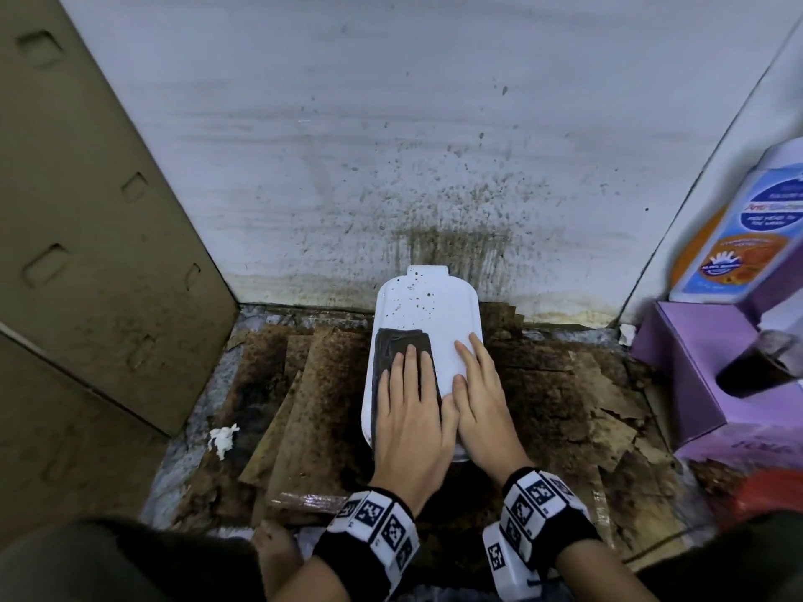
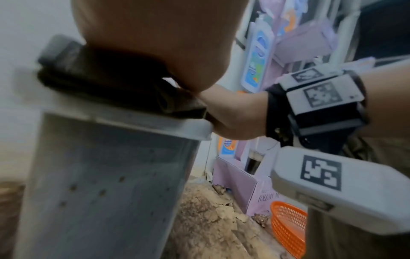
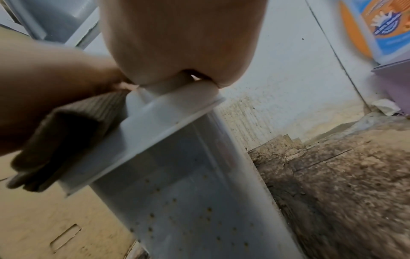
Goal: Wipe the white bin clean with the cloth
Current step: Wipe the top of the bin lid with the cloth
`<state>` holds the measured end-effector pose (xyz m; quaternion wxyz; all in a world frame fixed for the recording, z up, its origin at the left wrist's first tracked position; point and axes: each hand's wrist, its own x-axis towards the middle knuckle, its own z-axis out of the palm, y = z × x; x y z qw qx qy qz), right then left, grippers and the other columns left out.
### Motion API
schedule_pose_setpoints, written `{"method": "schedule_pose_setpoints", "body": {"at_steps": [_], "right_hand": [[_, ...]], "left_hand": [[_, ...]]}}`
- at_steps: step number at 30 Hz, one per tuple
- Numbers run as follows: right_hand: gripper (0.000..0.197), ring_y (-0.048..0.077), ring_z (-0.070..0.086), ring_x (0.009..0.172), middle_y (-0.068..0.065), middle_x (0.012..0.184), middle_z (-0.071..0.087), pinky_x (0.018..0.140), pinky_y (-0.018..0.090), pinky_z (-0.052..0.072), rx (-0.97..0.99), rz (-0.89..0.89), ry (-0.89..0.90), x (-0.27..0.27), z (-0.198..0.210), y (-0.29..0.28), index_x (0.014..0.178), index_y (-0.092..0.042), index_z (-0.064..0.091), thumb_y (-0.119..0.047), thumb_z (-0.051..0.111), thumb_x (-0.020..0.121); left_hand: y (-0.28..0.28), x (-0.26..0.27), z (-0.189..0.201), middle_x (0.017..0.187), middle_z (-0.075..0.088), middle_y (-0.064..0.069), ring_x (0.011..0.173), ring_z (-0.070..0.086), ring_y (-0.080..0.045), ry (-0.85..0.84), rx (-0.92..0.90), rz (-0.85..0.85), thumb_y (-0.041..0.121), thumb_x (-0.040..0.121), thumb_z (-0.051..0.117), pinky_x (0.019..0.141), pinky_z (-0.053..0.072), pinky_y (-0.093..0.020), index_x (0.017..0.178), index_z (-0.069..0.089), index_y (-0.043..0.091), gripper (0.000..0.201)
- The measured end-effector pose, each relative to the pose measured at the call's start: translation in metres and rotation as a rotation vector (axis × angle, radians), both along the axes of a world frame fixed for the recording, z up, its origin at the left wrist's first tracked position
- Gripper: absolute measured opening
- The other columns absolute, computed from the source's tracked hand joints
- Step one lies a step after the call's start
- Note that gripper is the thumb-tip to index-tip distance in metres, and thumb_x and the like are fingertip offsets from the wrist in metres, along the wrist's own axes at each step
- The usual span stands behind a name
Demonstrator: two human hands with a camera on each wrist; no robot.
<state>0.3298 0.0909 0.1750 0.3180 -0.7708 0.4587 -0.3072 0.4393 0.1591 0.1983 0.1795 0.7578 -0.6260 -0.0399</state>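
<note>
At centre frame the white bin (image 1: 428,323) stands against the stained wall — a light, stiff, smooth plastic shell, judged apt to slide — left hand (image 1: 410,421) pressing the soft folded cloth (image 1: 402,349) flat-fingered, right hand (image 1: 482,410) outstretched, steadying the lid.

Grimy storage corner of a home or shop.
Splattered white wall (image 1: 391,123), stained cardboard (image 1: 313,397) on the floor, stacked purple boxes (image 1: 695,367), orange basket (image 2: 288,227).

Left hand (image 2: 159,43) presses the dark cloth (image 2: 106,84) flat — atop the white bin (image 2: 99,184).
</note>
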Motion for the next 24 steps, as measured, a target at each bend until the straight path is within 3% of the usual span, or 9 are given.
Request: {"method": "schedule_pose_setpoints", "body": {"at_steps": [3,7,10,13,16,20,24], "right_hand": [[0.047,-0.016,0.006,0.144,-0.015,0.166,0.011,0.116,0.009,0.009,-0.019,-0.014,-0.007,0.001,-0.001,0.001,0.156,-0.023,0.031,-0.022,0.033,0.109],[0.047,-0.016,0.007,0.145,-0.016,0.166,0.011,0.116,0.009,0.008,-0.039,-0.024,0.001,0.001,-0.003,0.002,0.156,-0.025,0.031,-0.022,0.034,0.109],[0.047,-0.013,0.007,0.146,-0.017,0.167,0.010,0.119,0.015,0.010,-0.038,-0.026,0.008,0.002,-0.004,0.001,0.157,-0.025,0.030,-0.023,0.033,0.109],[0.047,-0.013,0.006,0.146,-0.018,0.166,0.010,0.119,0.016,0.009,-0.023,-0.032,0.003,0.003,-0.003,0.001,0.157,-0.027,0.029,-0.025,0.032,0.110],[0.047,-0.017,0.005,0.143,-0.017,0.166,0.010,0.118,0.017,0.010,-0.030,-0.044,0.005,0.003,-0.003,0.003,0.157,-0.027,0.030,-0.025,0.032,0.109],[0.047,-0.016,0.006,0.143,-0.016,0.166,0.012,0.119,0.018,0.011,-0.042,-0.056,0.005,0.004,-0.004,0.003,0.156,-0.026,0.030,-0.024,0.033,0.109],[0.047,-0.013,0.008,0.144,-0.016,0.166,0.012,0.120,0.020,0.013,-0.044,-0.068,0.004,0.005,-0.004,0.003,0.156,-0.026,0.031,-0.024,0.033,0.109]], "left_hand": [[0.003,0.008,-0.008,0.166,0.027,-0.018,0.154,0.028,-0.030,-0.023,0.012,-0.026,0.034,0.105,0.029,0.124,0.027,-0.046,0.158,0.032,0.002,0.062],[0.004,0.019,-0.010,0.169,0.018,-0.018,0.157,0.018,-0.028,0.008,-0.009,-0.014,0.036,0.104,0.026,0.128,0.010,-0.041,0.160,0.025,0.001,0.066],[0.004,0.030,-0.007,0.171,-0.007,-0.008,0.158,-0.010,-0.018,0.129,0.001,-0.016,0.041,0.102,0.017,0.127,-0.006,-0.032,0.163,0.005,0.010,0.069],[0.002,0.041,-0.004,0.168,-0.026,0.003,0.153,-0.027,-0.008,0.317,0.030,-0.013,0.036,0.108,0.026,0.121,-0.011,-0.023,0.162,-0.007,0.017,0.067],[-0.003,0.051,-0.003,0.168,-0.026,0.006,0.154,-0.020,-0.007,0.382,0.072,-0.025,0.033,0.109,0.032,0.124,-0.004,-0.026,0.162,-0.010,0.021,0.069],[-0.014,0.061,-0.003,0.168,-0.023,0.010,0.156,-0.014,-0.006,0.508,0.110,-0.013,0.040,0.110,0.027,0.123,-0.003,-0.025,0.163,-0.009,0.025,0.065],[-0.017,0.058,-0.001,0.169,-0.022,0.005,0.157,-0.014,-0.009,0.513,0.090,-0.004,0.038,0.111,0.024,0.127,-0.002,-0.028,0.163,-0.009,0.020,0.063]]}}
